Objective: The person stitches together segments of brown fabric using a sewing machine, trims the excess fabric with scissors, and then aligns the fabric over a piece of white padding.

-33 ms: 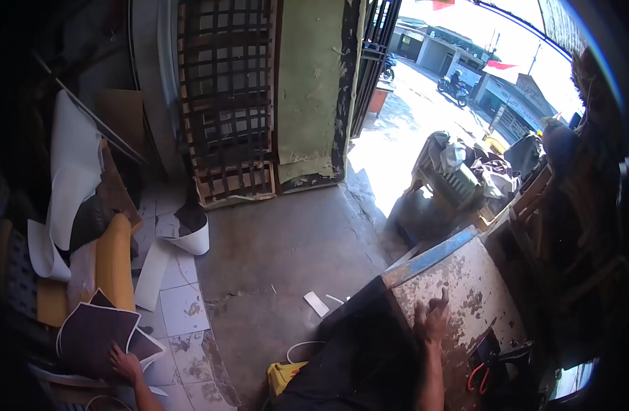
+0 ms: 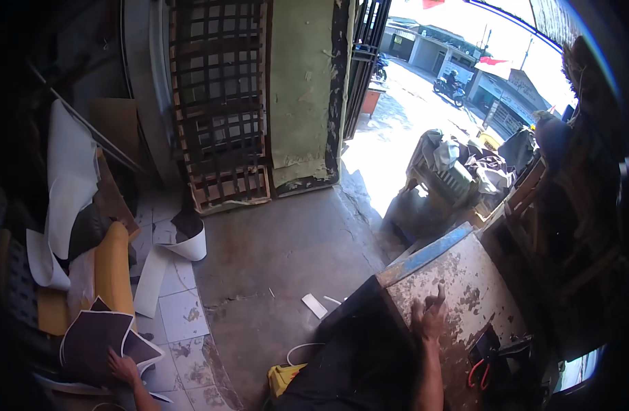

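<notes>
My left hand (image 2: 124, 368) lies at the lower left on a dark brown sheet (image 2: 95, 335) with pale edges, its fingers stretched over the surface. Under that sheet another dark piece with a pale edge (image 2: 144, 349) sticks out to the right. On the worn, paint-flecked tabletop (image 2: 458, 274) at the right rests my right hand (image 2: 431, 320), one finger extended and the others loosely bent, with nothing visible in it. Beside that forearm is a tool with red-orange handles (image 2: 473, 375), its upper end lost in shadow.
A yellow padded piece (image 2: 112, 267) and curled white sheeting (image 2: 71, 164) stand at the left. A wooden frame with woven straps (image 2: 222, 103) leans at the back. Piled cloth (image 2: 489, 168) lies beyond the table. Near my dark-clothed lap is a yellow object (image 2: 281, 379).
The whole view has shifted slightly. My left hand has moved a little with the brown sheet, and more of the lower piece shows. My right hand stays on the tabletop.
</notes>
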The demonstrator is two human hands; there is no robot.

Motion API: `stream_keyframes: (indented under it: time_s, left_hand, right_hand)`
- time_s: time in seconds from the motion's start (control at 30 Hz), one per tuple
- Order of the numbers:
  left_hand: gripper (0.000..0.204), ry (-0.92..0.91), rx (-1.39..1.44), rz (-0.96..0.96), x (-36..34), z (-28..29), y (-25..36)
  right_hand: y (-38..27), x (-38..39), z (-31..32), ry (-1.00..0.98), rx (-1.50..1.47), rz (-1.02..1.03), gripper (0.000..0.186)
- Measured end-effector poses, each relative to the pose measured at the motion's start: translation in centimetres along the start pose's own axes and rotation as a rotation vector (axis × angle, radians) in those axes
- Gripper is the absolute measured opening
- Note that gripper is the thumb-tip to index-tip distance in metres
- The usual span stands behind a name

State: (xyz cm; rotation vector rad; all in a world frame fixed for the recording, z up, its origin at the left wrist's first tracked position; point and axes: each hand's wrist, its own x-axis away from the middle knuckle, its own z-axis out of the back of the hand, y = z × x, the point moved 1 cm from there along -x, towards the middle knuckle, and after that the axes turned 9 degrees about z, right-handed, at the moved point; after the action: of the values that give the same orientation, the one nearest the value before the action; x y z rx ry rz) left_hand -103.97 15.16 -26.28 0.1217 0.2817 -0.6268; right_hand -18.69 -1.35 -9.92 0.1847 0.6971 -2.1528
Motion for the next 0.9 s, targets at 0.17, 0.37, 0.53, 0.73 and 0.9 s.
stream_keyframes:
  time_s: [0.17, 0.37, 0.53, 0.73, 0.9]
  left_hand:
    - [0.052, 0.209, 0.598, 0.119, -15.3, -1.2, 3.3]
    - [0.055, 0.068, 0.986, -0.287, -19.7, 22.4, 13.4]
    - [0.054, -0.224, 1.133, -0.761, 13.8, 40.6, 28.4]
    - [0.057, -0.753, 1.233, -1.21, 42.5, 52.0, 36.5]
    - [0.049, -1.161, 1.081, -1.426, 61.4, 57.9, 41.3]
  right_hand:
    - [3.3, 1.5, 0.0, 0.082, 0.163, 0.121, 0.041]
    - [0.1, 1.5, -1.2, 0.229, -0.102, 0.122, 0.04]
    - [-2.9, 4.0, 0.4, 0.04, -0.653, 0.151, 0.051]
    - [-8.0, 10.1, 3.9, -0.02, -1.004, 0.518, 0.135]
    - [-5.9, 9.5, 5.2, -0.094, -1.662, 0.105, 0.123]
